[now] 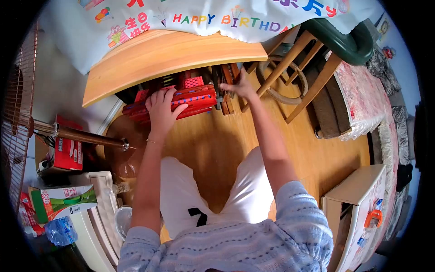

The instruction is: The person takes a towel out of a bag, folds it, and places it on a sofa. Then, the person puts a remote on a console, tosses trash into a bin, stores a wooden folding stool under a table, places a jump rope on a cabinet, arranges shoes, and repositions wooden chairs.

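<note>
Room first: light yellow-brown wood floor across the middle, white plastic cloth printed with coloured "HAPPY BIRTHDAY" letters along the top, covering the back of a light-wood tabletop. Dark green round-edged stool seat on wooden legs, upper right.

Thing being handled: long, narrow red bundle with a row of blue marks along its edge, upper centre, just under the tabletop's front edge. Material unclear. Red patterned panels show behind it, partly in shadow.

Left grip: fingers laid over the bundle's top, thumb spread along it toward frame right. Contact is plain; can't tell whether the fingers hook round the far side or only press. Right grip: open, fingers spread, empty, by the bundle's right end and the dark brown slatted wooden pieces. Can't tell if the fingertips touch the wood.

Handling notes, my judgement: left grip sits nearer the middle, so the right end looks free to swing. Second support on that end would keep it level. Best to keep knuckles below the tabletop edge, since clearance looks tight. Move it slowly and straight; the wooden pieces stand close enough to snag. Thumb under, fingers over beats pressing from above.
</note>
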Tool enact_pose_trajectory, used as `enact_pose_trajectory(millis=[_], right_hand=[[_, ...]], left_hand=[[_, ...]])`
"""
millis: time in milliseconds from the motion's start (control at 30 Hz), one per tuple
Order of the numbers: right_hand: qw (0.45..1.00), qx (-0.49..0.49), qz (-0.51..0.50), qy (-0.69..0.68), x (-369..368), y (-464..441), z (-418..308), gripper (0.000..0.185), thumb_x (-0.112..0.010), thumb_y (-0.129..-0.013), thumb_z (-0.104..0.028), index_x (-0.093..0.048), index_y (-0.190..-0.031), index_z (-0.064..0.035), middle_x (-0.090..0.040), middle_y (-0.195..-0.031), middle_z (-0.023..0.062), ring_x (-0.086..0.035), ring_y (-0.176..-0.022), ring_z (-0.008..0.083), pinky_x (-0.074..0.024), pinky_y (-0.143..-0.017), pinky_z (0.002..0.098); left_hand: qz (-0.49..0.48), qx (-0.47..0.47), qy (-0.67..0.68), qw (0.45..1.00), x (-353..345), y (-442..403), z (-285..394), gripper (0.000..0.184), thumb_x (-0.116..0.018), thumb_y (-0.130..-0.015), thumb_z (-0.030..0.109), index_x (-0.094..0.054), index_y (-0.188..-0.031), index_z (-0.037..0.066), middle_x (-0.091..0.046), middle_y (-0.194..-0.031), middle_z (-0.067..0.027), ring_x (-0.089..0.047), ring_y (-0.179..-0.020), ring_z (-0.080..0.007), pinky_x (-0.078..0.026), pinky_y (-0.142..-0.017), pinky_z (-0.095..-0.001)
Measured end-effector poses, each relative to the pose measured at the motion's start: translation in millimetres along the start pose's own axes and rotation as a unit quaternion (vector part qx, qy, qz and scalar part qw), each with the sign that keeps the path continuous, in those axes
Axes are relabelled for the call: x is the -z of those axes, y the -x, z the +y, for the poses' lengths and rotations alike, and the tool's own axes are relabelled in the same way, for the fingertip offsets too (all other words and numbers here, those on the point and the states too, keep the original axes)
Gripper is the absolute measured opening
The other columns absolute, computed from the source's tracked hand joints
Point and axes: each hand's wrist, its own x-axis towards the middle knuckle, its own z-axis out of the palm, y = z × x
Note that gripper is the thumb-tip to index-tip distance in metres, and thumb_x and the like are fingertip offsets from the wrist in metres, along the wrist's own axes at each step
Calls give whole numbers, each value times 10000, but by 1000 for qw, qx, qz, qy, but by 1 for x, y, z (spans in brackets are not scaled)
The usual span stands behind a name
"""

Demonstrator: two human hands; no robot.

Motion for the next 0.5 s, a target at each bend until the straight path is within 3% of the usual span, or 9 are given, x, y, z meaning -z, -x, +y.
enact_pose_trajectory(millis=[67, 133, 400, 500], right_hand=[[991, 2, -7, -131, -13, 12, 3, 1054, -758, -635, -448, -141, -1324, 58, -442, -1221, 299, -467, -1131, 374, -400, -919, 381], [994, 30, 48, -98, -23, 13, 2, 841, -727, -698, -378, -238, -1225, 58, -467, -1157, 311, -501, -1046, 413, -422, -862, 410], [983, 110, 110, -96, -31, 7, 7, 691, -710, -724, -357, -306, -1108, 52, -505, -1047, 293, -520, -964, 416, -434, -808, 427], [974, 107, 104, -172, -31, 15, 9, 649, -699, -738, -368, -330, -1070, 50, -513, -1027, 289, -535, -920, 404, -436, -798, 410]], left_hand=[[3, -4, 1, 1000, 1, 0, -1, 515, -642, -711, 457, -544, -1082, 114, -516, -1026, -60, -442, -1010, -269, -284, -901, -445], [3, -9, 4, 1000, 2, 0, 2, 510, -641, -713, 454, -545, -1081, 114, -515, -1024, -62, -442, -1009, -269, -286, -900, -442], [4, -14, 3, 1000, 2, 1, -1, 496, -641, -722, 441, -540, -1081, 114, -512, -1016, -59, -444, -997, -270, -294, -897, -450], [-1, -5, 0, 1000, 0, 0, -2, 498, -644, -720, 437, -534, -1087, 117, -512, -1011, -56, -445, -1000, -270, -295, -899, -452]])
